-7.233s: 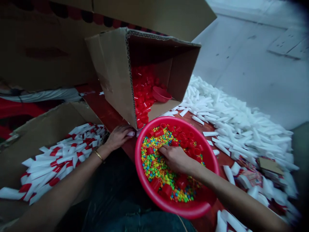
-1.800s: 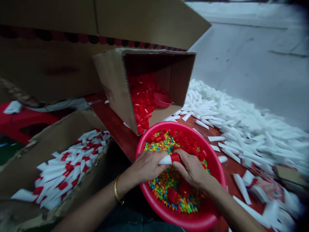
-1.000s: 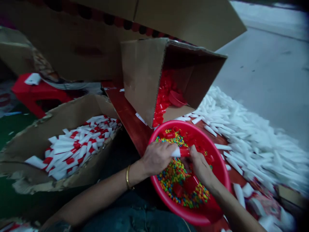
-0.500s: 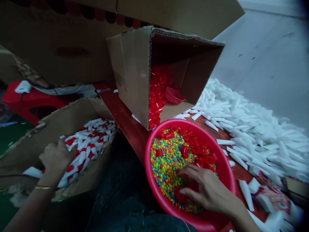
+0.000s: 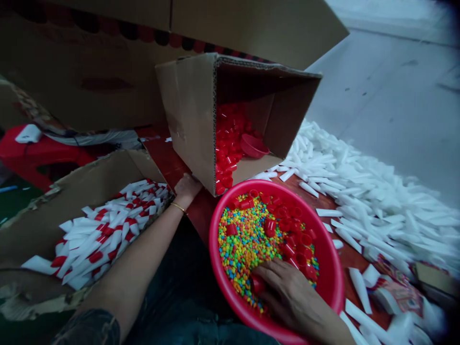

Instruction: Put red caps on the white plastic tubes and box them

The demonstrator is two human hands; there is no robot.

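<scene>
My right hand [image 5: 287, 290] is down in a pink-red basin [image 5: 214, 235], fingers curled round a red plastic cap [image 5: 257, 283]. Small multicoloured candies [image 5: 242, 239] fill the basin, and more red caps [image 5: 294, 225] lie on them along the far and right side. My left hand [image 5: 189, 187] is on the red tabletop, at the lower left edge of a cardboard box [image 5: 189, 120] lying on its side. What its fingers do there is too unclear to make out. Inside that box are a heap of red caps [image 5: 230, 139] and a small red bowl [image 5: 254, 146].
An open carton [image 5: 108, 172] at the left holds white tubes with red caps [image 5: 115, 225]. White tubes [image 5: 359, 182] are piled along the right of the red table [image 5: 201, 211]. A red stool [image 5: 46, 153] with a white object on it stands at the far left.
My left hand has moved from the carton of capped tubes rightward to the table beside the box. The right hand stays in the basin, now with its fingers round a cap.
</scene>
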